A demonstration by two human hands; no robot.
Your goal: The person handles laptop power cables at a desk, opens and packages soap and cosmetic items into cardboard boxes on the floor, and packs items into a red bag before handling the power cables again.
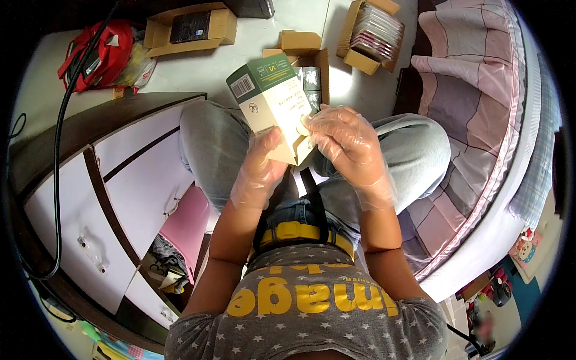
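Presumably, working at the near end of the box point(279, 105) is going best with a light touch: one hand steadying the card, the other easing its edge, neither crushing the walls. Far left, a red bag point(124, 39) is sitting on the floor, and just right of it an open carton point(159, 48) is holding a dark item. Nearer, the left hand point(263, 162), in a clear glove, is gripping the box's lower left side; its thumb is lying against the card, while the other fingers are mostly hiding behind. The box is tilting between both hands, above the lap. To its right, the gloved right hand point(348, 135) is bending its fingers narrowly, thumb and forefinger tips meeting the box's edge; whether they are pinching card or only touching, I cannot tell. Far right, another carton point(354, 58) is holding flat packets.
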